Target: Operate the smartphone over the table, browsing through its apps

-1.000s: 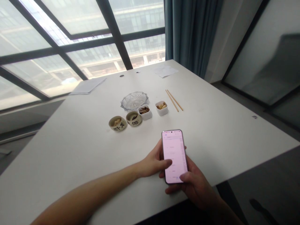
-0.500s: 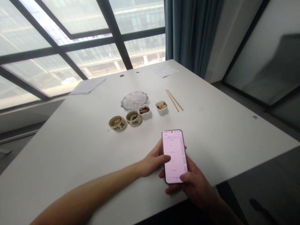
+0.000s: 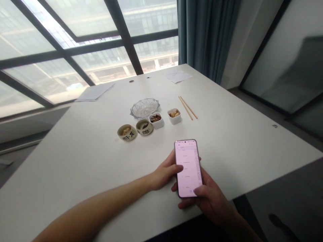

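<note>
A smartphone (image 3: 188, 178) with a bright, pinkish screen of small text rows is held upright above the near part of the table. My left hand (image 3: 165, 173) grips its left side, the thumb lying on the screen and the other fingers partly hidden behind it. My right hand (image 3: 209, 195) is wrapped round the lower right corner, its thumb at the screen's bottom edge. Beyond the phone stand two greenish bowls with dark characters, a left one (image 3: 129, 136) and a right one (image 3: 146, 130), beside a white cup of dark dried pieces (image 3: 158, 124) and a white cup of pale pieces (image 3: 176, 119).
A clear glass bowl (image 3: 145, 107) sits behind the cups. Two wooden chopsticks (image 3: 188, 107) lie to their right. Papers (image 3: 94, 92) are at the far left, and another sheet (image 3: 178, 76) at the back of the white table (image 3: 75, 148). Windows and a blue curtain (image 3: 207, 37) stand beyond.
The text rows on the phone screen have shifted, and my left thumb has moved very slightly up. Both hands otherwise keep their places, and the bowls and cups stay put.
</note>
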Demonstrator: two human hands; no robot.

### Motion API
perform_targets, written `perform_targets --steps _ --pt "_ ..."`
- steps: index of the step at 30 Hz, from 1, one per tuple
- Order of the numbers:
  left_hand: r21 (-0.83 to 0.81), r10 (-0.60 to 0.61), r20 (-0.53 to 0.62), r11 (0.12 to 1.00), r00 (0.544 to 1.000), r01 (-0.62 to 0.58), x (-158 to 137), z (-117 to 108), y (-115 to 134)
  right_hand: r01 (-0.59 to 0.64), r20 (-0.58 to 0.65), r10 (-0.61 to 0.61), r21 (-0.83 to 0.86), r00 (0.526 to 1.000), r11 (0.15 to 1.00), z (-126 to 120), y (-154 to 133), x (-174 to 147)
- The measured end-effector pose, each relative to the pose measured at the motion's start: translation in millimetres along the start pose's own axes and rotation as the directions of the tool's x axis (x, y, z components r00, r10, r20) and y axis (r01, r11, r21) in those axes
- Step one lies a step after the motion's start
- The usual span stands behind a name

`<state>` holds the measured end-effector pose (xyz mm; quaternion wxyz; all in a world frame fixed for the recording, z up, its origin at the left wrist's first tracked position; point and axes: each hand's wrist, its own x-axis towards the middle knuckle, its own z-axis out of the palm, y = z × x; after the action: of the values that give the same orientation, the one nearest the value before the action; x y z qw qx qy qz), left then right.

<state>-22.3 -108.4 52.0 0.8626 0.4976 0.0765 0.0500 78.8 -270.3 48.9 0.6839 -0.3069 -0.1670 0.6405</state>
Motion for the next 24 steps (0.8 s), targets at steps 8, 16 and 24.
perform_targets --steps 8,16,24 --pt "0.103 0.027 0.016 0.994 1.0 -0.028 -1.1 -1.1 0.0 0.008 0.007 -0.008 0.015 1.0 1.0 -2.1 3.6 1.5" --pt "0.044 -0.003 -0.028 0.999 1.0 0.004 -1.6 0.6 0.7 -0.004 0.006 0.004 -0.003 1.0 1.0 -0.4 0.2 -0.1" --pt "0.126 0.021 0.002 0.992 1.0 -0.021 -1.6 -2.1 -1.4 -0.006 0.006 0.006 0.012 1.0 1.0 -1.9 2.8 1.4"
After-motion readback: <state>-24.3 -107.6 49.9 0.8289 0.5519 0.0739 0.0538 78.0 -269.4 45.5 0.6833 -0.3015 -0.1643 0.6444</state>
